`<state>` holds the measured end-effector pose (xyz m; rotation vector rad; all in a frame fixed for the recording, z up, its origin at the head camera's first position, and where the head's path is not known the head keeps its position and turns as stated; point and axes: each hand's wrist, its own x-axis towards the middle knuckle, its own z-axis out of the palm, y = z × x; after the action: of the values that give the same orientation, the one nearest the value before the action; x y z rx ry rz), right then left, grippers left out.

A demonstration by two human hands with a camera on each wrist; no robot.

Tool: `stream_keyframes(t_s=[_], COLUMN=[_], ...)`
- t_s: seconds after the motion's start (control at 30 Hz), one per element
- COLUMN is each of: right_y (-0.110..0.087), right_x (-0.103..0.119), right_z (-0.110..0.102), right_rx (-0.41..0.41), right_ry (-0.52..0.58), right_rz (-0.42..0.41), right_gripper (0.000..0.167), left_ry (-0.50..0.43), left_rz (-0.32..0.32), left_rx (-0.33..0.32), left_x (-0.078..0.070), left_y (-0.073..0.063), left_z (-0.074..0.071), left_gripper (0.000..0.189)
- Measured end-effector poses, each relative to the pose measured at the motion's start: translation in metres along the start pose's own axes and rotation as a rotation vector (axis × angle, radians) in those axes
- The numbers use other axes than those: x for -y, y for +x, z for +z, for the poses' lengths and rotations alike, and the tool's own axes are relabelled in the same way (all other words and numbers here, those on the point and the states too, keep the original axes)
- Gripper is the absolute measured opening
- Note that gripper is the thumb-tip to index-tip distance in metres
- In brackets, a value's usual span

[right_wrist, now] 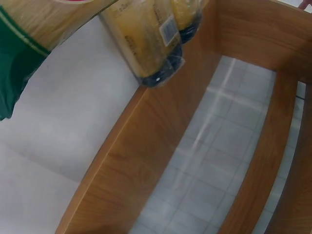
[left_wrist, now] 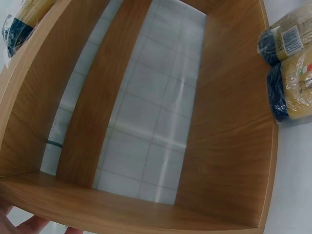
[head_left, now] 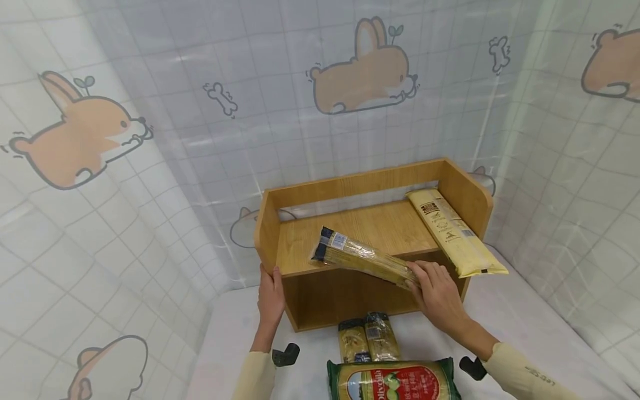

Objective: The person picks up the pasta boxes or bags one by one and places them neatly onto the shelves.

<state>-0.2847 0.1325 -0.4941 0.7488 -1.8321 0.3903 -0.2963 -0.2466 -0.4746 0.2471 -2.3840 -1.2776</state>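
Observation:
A two-tier wooden shelf (head_left: 350,226) stands in front of me. My left hand (head_left: 270,297) holds the front edge of its left side panel; in the left wrist view, fingertips (left_wrist: 33,225) show along the panel's outer face. My right hand (head_left: 437,294) grips the near right end of a clear spaghetti pack (head_left: 367,259) with a dark blue end and a barcode label. The pack slants over the front edge of the upper board, its blue end to the left. In the right wrist view the hand is out of sight.
A yellow noodle pack (head_left: 450,230) lies on the upper board's right side, jutting past the front edge. Before the shelf, two small pasta packs (head_left: 354,340) lie on the white surface (head_left: 305,372), with a large green-ended pasta bag (head_left: 392,380) nearer me. Tile-patterned curtains surround everything.

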Motion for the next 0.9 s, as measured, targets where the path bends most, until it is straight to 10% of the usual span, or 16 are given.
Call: stream_keyframes(t_s=[0.9], right_y=[0.047], right_x=[0.000], right_z=[0.000], right_rx=[0.057], right_ry=[-0.086], right_rz=[0.339], right_gripper=[0.041], left_ry=[0.018], left_rz=[-0.002], left_rx=[-0.004], left_x=[-0.002], left_y=[0.000], left_z=[-0.002], left_gripper=[0.052])
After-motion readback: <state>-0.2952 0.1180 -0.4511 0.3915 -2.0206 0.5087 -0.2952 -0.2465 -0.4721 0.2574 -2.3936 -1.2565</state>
